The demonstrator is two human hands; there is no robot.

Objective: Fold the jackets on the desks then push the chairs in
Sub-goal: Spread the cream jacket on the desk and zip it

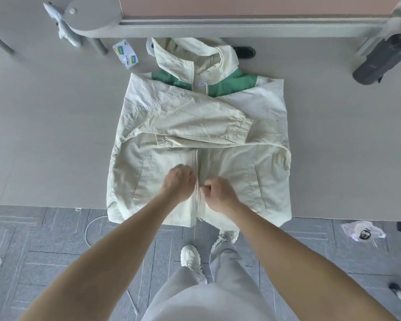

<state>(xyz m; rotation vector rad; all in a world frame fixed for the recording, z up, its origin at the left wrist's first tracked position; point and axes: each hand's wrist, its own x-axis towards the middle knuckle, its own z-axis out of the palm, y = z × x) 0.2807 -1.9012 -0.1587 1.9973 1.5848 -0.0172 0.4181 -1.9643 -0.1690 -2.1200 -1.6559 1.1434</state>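
Jacket (171, 126) lies flat on the grey bench (44, 135), front side up, with the hood (183, 56) at the far end by the partition rail. The hem is at the near edge and overhangs it a little.

Both hands are low on the jacket front, close together on either side of the centre zipper (197, 196).
- Left hand (178, 181): fingers curled down, gripping the left front panel right beside the zipper teeth.
- Right hand (220, 193): curled, thumb and fingers pinching at the zipper line. Whether it has the slider is too small to tell.
- The knuckles of the two hands are nearly touching.

Cloth is thin, cream and finely crinkled, like a light windbreaker. A green yoke panel (232, 84) runs across the chest under the hood. One sleeve (190, 121) is folded across the body from the left shoulder, its gathered elastic cuff (243, 128) ending right of centre. A second cuff peeks out beneath it on the left. A slanted welt pocket (257, 186) shows on the right front, and another mirrors it on the left. The zipper is pale with small teeth.

Also on the bench:
- a small packet with blue-green labels (125, 55), left of the hood
- a dark matte bottle (377, 61) at the far right

Below the bench is a grey tiled floor (33, 251), with a crumpled plastic bag (362, 230) to the right and a loop of white cable (87, 230) to the left.
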